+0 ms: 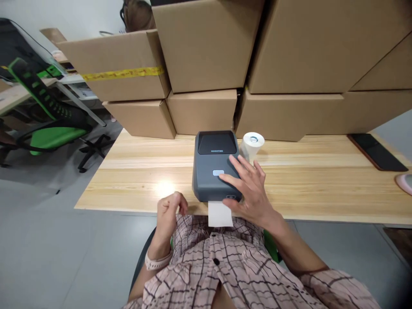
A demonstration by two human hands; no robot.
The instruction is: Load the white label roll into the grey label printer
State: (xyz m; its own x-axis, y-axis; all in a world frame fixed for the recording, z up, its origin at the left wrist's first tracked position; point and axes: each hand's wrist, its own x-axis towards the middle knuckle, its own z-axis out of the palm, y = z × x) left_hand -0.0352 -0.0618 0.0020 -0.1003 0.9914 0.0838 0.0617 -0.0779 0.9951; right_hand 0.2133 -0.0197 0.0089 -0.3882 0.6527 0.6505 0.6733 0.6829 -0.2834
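Note:
A dark grey label printer stands at the middle of the wooden table near its front edge. White label paper hangs out of its front slot. My right hand lies over the printer's right side with fingers spread, the index fingertip at the light button on top and the thumb near the front edge. It holds nothing. My left hand is curled loosely at the table edge, left of the printer and apart from it; nothing shows in it. Behind my right hand stands a white paper roll.
Cardboard boxes are stacked along the back of the table. At the right lie a dark phone and a pink object. A green and black chair stands at the left. Someone's head shows behind the boxes.

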